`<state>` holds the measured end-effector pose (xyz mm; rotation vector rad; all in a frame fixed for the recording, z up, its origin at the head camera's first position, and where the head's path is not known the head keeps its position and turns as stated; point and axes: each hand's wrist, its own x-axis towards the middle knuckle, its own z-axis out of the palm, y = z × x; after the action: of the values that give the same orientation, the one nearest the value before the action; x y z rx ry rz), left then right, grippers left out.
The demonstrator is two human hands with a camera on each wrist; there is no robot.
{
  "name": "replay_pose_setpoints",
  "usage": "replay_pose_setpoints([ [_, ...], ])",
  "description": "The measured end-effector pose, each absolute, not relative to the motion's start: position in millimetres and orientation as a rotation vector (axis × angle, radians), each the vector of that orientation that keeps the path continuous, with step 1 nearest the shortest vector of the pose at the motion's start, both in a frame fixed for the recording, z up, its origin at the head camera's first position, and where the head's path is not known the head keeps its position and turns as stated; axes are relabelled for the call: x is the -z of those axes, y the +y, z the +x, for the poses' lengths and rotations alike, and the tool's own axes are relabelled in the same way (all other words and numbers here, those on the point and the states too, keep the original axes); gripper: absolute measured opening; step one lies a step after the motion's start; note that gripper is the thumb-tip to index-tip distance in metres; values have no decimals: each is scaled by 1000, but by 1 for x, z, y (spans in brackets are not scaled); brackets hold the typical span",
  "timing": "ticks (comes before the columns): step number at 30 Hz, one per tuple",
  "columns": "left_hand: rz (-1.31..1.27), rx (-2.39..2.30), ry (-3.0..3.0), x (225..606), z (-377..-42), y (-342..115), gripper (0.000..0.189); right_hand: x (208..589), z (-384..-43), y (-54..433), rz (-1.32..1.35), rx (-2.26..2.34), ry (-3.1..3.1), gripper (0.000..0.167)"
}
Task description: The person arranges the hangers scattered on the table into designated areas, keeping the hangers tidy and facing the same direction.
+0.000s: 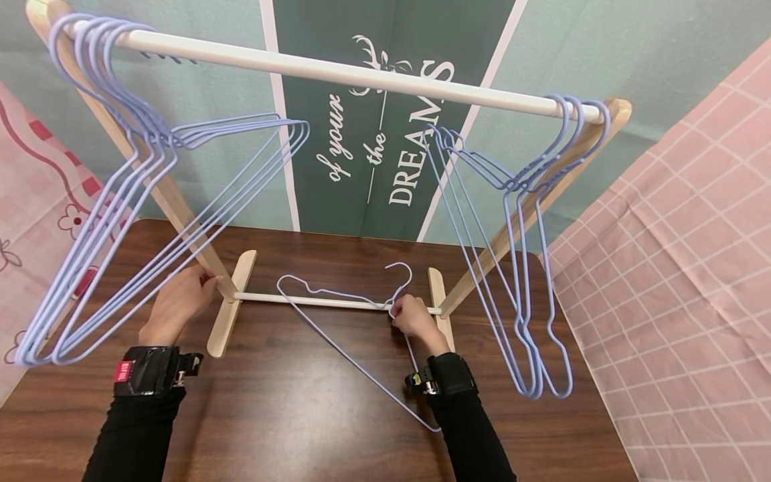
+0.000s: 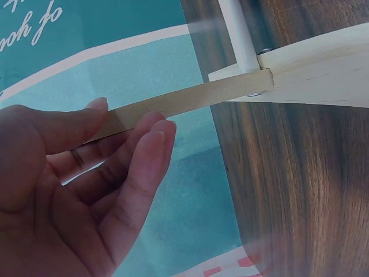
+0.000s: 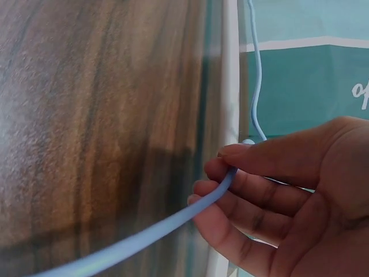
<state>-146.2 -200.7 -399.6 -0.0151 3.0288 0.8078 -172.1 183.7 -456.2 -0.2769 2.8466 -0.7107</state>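
My right hand (image 1: 417, 318) pinches a light purple-blue wire hanger (image 1: 385, 390) near the neck, just below its hook. This hanger is tilted low over the table, overlapping the rack's white bottom rail (image 1: 325, 302) in the head view. Close up in the right wrist view, thumb and fingertips meet around the hanger's wire (image 3: 127, 245). My left hand (image 1: 181, 301) holds the lower part of the rack's left wooden post (image 1: 207, 258). In the left wrist view, the thumb lies on one side of that post (image 2: 190, 99) and the fingers curl at the other.
Several matching hangers (image 1: 162, 147) hang at the left end of the white top rail (image 1: 337, 70). Three more (image 1: 524, 201) hang at its right end. Wooden feet (image 1: 219, 335) stand on the brown table (image 1: 289, 415). A green printed cloth (image 1: 337, 214) is behind; pink cloths flank both sides.
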Motion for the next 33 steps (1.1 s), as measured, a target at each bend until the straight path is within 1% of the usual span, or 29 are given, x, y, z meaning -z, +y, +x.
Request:
replay_pose_setpoints([
  [12, 0, -821, 3035, 400, -146, -201, 22, 435, -167, 177, -381, 708, 2868, 16],
  [21, -10, -822, 3018, 401, -146, -202, 24, 415, -163, 169, -455, 703, 2874, 9],
  [33, -26, -809, 3012, 400, -147, -201, 25, 396, -156, 162, -557, 746, 2866, 14],
])
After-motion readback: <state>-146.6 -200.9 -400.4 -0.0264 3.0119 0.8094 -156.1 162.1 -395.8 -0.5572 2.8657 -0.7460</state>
